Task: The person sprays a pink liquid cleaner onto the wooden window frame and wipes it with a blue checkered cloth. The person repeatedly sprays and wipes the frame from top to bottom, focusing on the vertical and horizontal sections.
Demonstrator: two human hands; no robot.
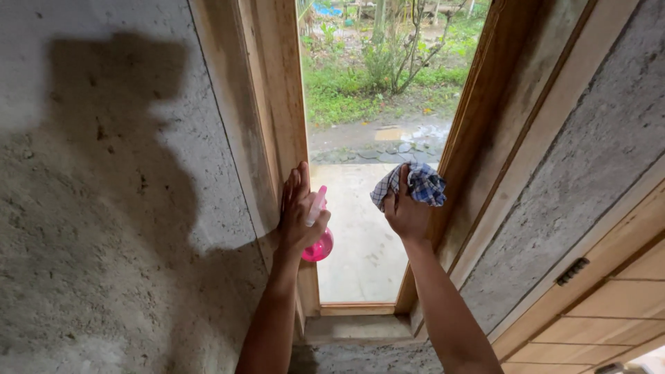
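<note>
A rough grey plaster wall (pixel 104 208) fills the frame from 7 to 11 o'clock, carrying a dark shadow of a head and shoulder; a second grey wall strip (pixel 582 166) runs at 2–4 o'clock, w/ a wooden panelled door (pixel 609 305) and its dark hinge at 4–5 o'clock. Between them, at centre and 12 o'clock, a narrow tall window pane (pixel 367 208) sits in a wooden frame (pixel 270 104), looking out on a pale concrete slab, a wet path and green scrub. Frame sides crowd both arms; open room lies only across the glass and the sill at 6 o'clock. Left hand (pixel 299 215), just left of centre, rests against the left frame post, fingers stretched upward and together, palm and thumb clamping a pink spray bottle (pixel 318 239); bottle contents can't be made out. Right hand (pixel 409 211), just right of centre near the right frame side, fingers curled tight on a bunched blue-and-white checked cloth (pixel 415 185) pressed to the pane's right edge.
</note>
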